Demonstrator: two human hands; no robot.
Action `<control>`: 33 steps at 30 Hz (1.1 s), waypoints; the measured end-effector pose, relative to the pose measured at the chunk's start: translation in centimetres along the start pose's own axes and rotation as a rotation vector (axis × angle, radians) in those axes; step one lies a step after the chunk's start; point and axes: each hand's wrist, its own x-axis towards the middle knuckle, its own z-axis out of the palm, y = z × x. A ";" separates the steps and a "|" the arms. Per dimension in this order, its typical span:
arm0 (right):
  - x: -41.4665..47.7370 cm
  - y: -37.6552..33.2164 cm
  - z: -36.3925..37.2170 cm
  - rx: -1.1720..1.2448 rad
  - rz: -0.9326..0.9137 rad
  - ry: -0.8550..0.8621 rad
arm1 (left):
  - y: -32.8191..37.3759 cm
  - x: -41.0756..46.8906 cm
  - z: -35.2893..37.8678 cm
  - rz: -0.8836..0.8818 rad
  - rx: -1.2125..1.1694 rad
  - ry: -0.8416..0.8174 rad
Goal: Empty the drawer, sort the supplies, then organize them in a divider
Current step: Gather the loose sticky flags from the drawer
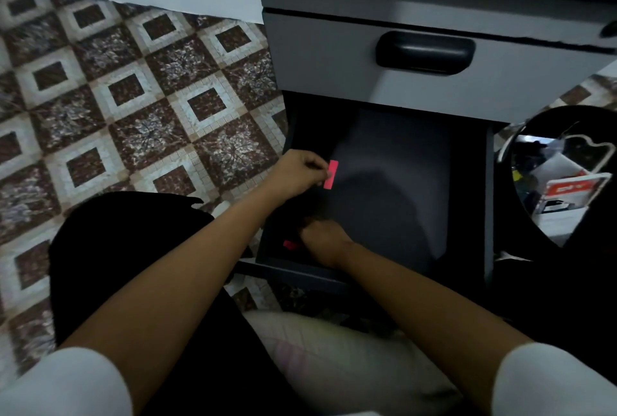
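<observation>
The lower drawer (384, 268) of a grey cabinet is pulled open; its dark inside shows almost bare. My left hand (300, 175) hovers over the drawer's left edge and pinches a small pink strip (330, 174) between thumb and fingers. My right hand (325, 242) reaches down into the drawer's front left corner, fingers curled beside another pink piece (291, 244) that lies there. Whether the right hand holds that piece is hidden in the shadow.
Above the open drawer is a shut drawer with a black handle (424, 53). A round black bin (564, 175) with papers and packaging stands at the right. Patterned tile floor (133, 98) spreads to the left. A pale cushion (334, 355) lies under my arms.
</observation>
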 end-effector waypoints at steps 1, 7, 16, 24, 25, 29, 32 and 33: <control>0.0 0.3 0.4 -0.003 0.007 0.031 | 0.0 0.0 0.0 0.000 0.003 0.005; -1.2 2.7 1.1 0.031 0.107 0.118 | -0.2 -0.1 0.2 0.017 0.075 -0.013; -1.6 3.2 1.3 0.090 0.064 0.093 | -0.2 0.0 0.3 0.050 0.126 -0.010; -1.1 3.1 1.5 -0.039 0.020 0.113 | -0.4 0.0 0.4 0.058 0.125 -0.030; -1.2 3.1 1.6 -0.088 0.014 0.137 | -0.5 0.1 0.5 0.056 0.127 -0.031; -1.3 2.9 1.2 -0.162 -0.059 0.172 | -0.6 0.1 0.6 0.055 0.128 -0.042; -1.2 3.0 1.7 -0.163 -0.057 0.184 | -0.6 0.0 0.6 0.059 0.144 -0.057; -1.2 3.1 1.8 -0.150 -0.053 0.186 | -0.6 0.0 0.6 0.058 0.149 -0.061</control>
